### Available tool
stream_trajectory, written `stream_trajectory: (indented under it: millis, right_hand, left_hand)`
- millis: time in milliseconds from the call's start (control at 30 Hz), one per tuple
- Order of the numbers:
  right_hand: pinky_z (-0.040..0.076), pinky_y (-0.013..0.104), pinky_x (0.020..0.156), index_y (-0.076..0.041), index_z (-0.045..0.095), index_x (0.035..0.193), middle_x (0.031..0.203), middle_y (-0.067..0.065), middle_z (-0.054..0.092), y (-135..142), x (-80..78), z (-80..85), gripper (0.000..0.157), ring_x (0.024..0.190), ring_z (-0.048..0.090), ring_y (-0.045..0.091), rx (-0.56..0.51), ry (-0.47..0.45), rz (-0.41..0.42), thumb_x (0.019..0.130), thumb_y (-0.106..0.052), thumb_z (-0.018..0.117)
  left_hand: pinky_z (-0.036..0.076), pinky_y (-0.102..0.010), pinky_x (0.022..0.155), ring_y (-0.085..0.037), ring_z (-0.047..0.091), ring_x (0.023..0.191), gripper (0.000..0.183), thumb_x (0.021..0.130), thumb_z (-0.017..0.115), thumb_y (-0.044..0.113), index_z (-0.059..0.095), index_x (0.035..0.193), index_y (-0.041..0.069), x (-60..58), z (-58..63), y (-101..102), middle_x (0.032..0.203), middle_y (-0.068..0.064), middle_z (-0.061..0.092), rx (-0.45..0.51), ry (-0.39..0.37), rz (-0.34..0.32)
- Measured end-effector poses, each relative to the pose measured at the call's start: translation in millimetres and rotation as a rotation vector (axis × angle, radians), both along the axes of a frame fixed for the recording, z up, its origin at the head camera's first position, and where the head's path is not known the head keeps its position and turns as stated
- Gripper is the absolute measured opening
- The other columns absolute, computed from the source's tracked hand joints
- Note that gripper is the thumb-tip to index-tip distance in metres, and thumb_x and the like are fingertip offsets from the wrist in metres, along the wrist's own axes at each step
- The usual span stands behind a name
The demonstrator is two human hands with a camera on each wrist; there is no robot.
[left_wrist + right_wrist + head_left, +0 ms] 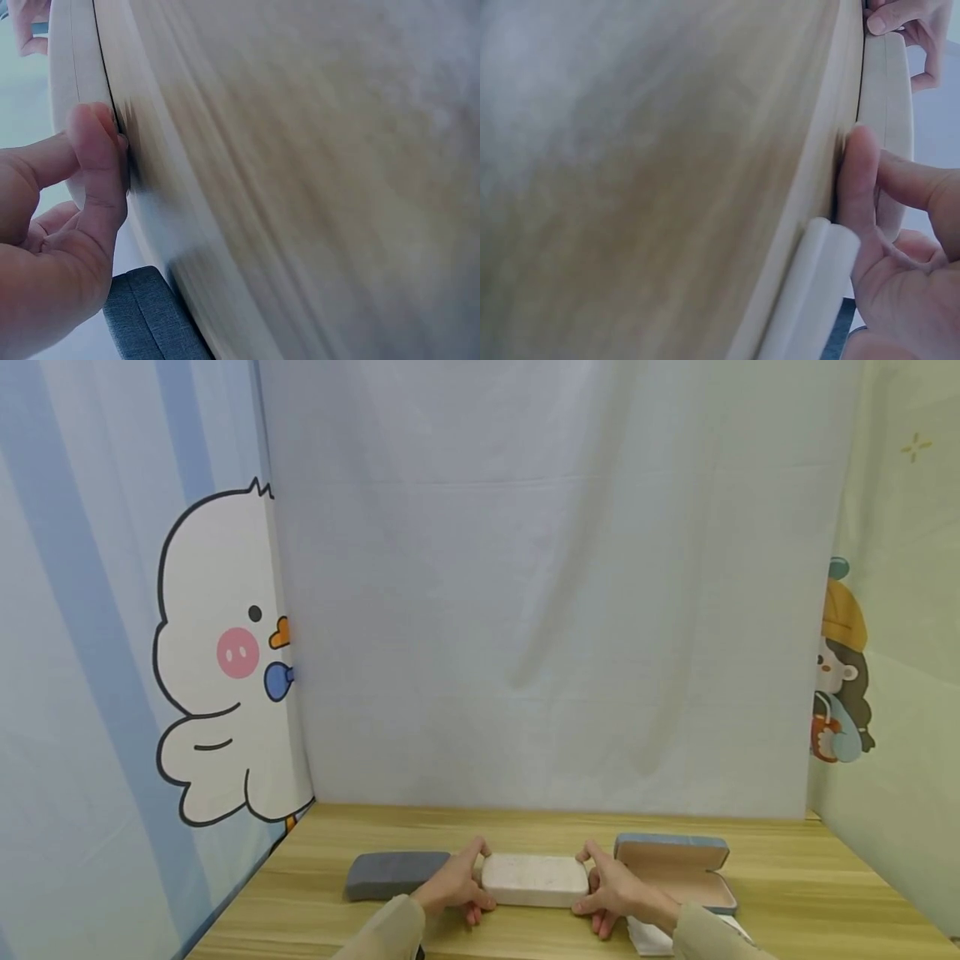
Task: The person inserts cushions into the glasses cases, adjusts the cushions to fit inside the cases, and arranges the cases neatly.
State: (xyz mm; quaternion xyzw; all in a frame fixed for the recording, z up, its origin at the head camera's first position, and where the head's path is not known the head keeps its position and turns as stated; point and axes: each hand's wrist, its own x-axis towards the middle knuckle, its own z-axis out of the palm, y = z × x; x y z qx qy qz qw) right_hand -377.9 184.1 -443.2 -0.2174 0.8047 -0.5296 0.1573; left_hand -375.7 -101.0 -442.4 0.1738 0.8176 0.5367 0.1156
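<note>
In the head view, gripping a cream case (535,882) by both ends: fingers of the left hand (459,885) clamped on one end, fingers of the right hand (617,891) clamped on the other. Resting on the bench (538,937), long side across, between a grey case (390,874) and a blue case (678,881). Judging by this, well into handling the cream case, but not yet let go of and not yet opened; whether near the end of positioning or only at the start of work on the lid, cannot tell. Shows the grey case shut, partly behind the left hand; shows the blue case standing open, lid raised, with a pale lining. Also shows a flat white item (649,935) partly under the right forearm, too covered to identify, and a plain curtain (480,593) behind.

In the left wrist view, shows thumb and fingers pinching the cream case's end, close to the bench surface, with a seam along the case's side. Just beside the hand, offers the grey case's corner, likely to limit movement outward; cannot tell whether touching.

In the right wrist view, matches that hold at the other end. Shows a pale rolled edge (814,289) right by the hand, perhaps part of the white item, and likely to snag a sideways move.
</note>
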Motion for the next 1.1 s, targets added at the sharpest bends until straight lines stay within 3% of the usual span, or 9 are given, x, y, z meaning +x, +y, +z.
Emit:
stream_trajectory:
  millis: [800, 933, 1100]
  right_hand:
    - [0.051, 0.026, 0.039, 0.001, 0.029, 0.123, 0.075, 0.015, 0.058, 0.2, 5.2, 2.6, 0.061, 0.042, 0.057, 0.011, 0.015, 0.016, -0.02, 0.081, 0.0, 0.073]
    - [0.053, 0.029, 0.04, 0.002, 0.029, 0.128, 0.076, 0.015, 0.059, 1.5, 7.5, 6.9, 0.066, 0.044, 0.059, 0.012, 0.037, 0.034, -0.034, 0.08, 0.001, 0.075]
    - [0.055, 0.036, 0.041, 0.002, 0.029, 0.135, 0.081, 0.016, 0.061, 10.1, 12.2, 18.2, 0.068, 0.045, 0.061, 0.015, 0.043, 0.052, -0.055, 0.083, -0.006, 0.073]
  left_hand:
    - [0.045, -0.021, 0.036, -0.009, 0.05, 0.038, 0.055, 0.075, 0.07, -0.016, 0.036, 0.114, 0.004, 2.1, 5.3, 4.2, 0.057, -0.012, 0.059, -0.076, 0.007, 0.006]
    - [0.047, -0.024, 0.037, -0.01, 0.05, 0.038, 0.061, 0.074, 0.074, -0.011, 0.036, 0.12, 0.002, 5.7, 12.4, 4.3, 0.062, -0.017, 0.061, -0.157, 0.043, 0.017]
    - [0.047, -0.028, 0.035, -0.011, 0.048, 0.034, 0.056, 0.074, 0.076, -0.003, 0.04, 0.116, 0.0, 14.7, 30.2, 12.7, 0.063, -0.016, 0.059, -0.267, 0.145, 0.091]
